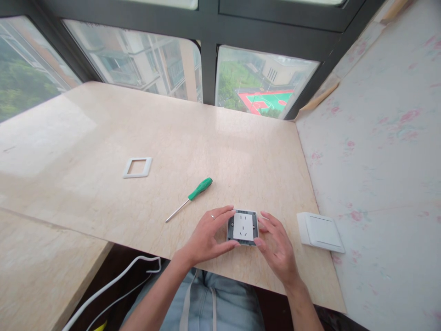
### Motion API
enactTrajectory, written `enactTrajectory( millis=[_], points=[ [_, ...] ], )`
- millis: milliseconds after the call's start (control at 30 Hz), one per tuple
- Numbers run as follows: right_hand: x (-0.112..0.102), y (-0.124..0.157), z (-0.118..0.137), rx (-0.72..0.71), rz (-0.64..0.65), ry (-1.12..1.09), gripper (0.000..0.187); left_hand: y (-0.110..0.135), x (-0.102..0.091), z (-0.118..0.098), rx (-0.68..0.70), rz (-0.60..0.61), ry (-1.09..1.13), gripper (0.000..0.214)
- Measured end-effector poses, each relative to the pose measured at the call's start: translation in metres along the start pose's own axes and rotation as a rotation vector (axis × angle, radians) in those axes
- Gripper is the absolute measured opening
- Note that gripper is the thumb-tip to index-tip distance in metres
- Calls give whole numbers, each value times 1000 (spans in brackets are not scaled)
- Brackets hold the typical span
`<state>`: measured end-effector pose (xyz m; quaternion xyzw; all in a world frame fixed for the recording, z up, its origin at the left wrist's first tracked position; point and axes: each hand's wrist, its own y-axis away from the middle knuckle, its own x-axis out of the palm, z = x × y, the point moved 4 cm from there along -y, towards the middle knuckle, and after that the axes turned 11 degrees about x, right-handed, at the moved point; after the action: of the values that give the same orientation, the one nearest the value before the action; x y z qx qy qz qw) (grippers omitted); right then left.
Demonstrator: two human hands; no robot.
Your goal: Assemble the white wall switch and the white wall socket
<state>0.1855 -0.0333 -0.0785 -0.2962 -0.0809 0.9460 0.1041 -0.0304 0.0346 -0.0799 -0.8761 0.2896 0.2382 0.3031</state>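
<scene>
White-and-dark-grey square plastic socket [243,227], outer frame off

The socket sits between the person's hands, face up over the near edge of the desk [241,151]. The left hand [212,232] pinches its left side, forefinger at the far corner, thumb at the near one. The right hand [277,243] curves loosely round the other side, thumb at the near corner; whether it grips cannot be told.

The white insert is seated in its surround, a screw showing at each side; how tight they are does not show. The dark border is uncovered, so the frame seems the part left to fit. Beyond the left hand lies a screwdriver with a green handle [200,188], and farther out, a flat white square plastic frame [148,167]. Right of the right hand is a white boxed wall switch [323,231], its cover on.
</scene>
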Motion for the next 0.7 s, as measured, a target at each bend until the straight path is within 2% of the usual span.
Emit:
enactTrajectory(
  millis=[133,433,600,700],
  points=[
    [0,0,-1,23,-5,-17,43,0,0,-1,0,10,-1,74],
    [1,3,-15,152,-8,-124,37,3,0,-1,-12,-16,29,102],
    [1,4,-14,115,-19,-55,37,3,0,-4,23,-28,2,94],
    [3,3,-9,57,-12,12,32,-1,1,-11,141,-25,-70,81]
  ],
)
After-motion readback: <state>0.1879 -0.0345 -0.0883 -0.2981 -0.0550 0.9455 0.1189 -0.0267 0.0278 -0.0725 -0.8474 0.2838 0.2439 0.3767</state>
